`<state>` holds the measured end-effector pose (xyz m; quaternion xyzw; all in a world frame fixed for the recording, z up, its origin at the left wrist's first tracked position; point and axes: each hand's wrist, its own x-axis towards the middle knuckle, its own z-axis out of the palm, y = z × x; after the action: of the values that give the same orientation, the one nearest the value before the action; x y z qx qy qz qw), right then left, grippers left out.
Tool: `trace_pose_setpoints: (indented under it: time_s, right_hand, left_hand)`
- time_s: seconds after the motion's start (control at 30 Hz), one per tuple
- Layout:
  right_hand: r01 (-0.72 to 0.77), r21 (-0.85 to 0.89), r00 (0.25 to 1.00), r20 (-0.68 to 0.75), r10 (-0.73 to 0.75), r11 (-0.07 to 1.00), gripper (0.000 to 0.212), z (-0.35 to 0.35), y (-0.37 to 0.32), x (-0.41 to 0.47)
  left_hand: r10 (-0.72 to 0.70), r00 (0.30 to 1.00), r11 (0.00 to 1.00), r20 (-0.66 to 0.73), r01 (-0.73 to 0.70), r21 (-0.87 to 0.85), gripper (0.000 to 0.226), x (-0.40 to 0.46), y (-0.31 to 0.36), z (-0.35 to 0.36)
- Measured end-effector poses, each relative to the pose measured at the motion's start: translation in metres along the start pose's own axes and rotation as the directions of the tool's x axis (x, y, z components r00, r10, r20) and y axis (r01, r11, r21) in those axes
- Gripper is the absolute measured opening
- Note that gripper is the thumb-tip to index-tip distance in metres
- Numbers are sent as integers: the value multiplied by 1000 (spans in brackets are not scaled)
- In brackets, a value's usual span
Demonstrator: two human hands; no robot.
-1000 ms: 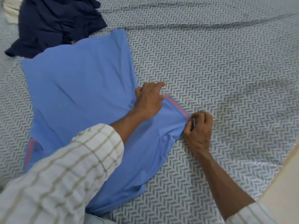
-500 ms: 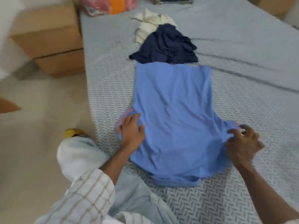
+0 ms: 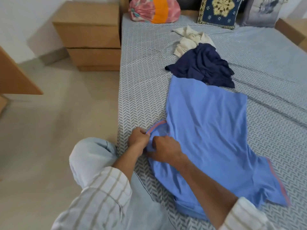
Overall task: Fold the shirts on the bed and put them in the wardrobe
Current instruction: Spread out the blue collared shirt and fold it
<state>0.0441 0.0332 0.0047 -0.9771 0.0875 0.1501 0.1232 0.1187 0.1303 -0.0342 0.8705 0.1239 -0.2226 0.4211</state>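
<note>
a pale tiled floor [image 3: 49,123] meets a white wall [image 3: 25,22], with a light wooden bedside drawer unit [image 3: 89,35] against the bed [image 3: 142,90] in its grey herringbone sheet, cushions [image 3: 217,10] at the head.

the cream shirt [image 3: 187,41] lies partly hidden under the navy shirt [image 3: 201,66].

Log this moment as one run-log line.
stage: folding | left hand: pinches sleeve | right hand: grips blue shirt | navy shirt, cream shirt: unfolded
</note>
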Motion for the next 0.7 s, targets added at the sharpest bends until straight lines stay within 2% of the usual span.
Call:
trace_pose_setpoints:
  time_s: [0.07, 0.13, 0.27, 0.37, 0.5, 0.57, 0.63, 0.7]
  right_hand:
    - [-2, -52, 997, 76, 6, 999, 45, 17, -3, -5]
    - [31, -61, 996, 90, -26, 998, 44, 30, -1, -14]
    - [192, 74, 980, -69, -187, 979, 23, 51, -14, -20]
    - [301, 163, 950, -132, -281, 940, 23, 61, -21, -28]
    - [290, 150, 957, -57, -285, 945, 21, 68, -19, -28]
    - [272, 155, 962, -13, -274, 950, 25, 66, -19, -27]
    - [227, 190, 974, -32, -225, 955, 32, 60, -18, -21]
    - [147, 244, 986, -117, -121, 958, 35, 51, -16, -4]
  left_hand:
    - [-11, 999, 1000, 45, 10, 20, 24, 9, 2, -3]
    - [-11, 998, 999, 54, 13, -46, 24, 11, 5, -10]
    - [-140, 990, 931, -33, 120, -344, 27, 29, -4, -31]
    - [-153, 984, 874, -88, 93, -477, 26, 31, -17, -37]
    - [-186, 977, 890, -103, 124, -438, 23, 22, -28, -40]
    - [-131, 991, 914, -31, 109, -391, 39, -2, -17, -48]
    - [-88, 996, 934, 32, 93, -346, 45, -10, -14, -50]
    - [-107, 993, 930, 58, 120, -346, 38, -13, -15, -53]
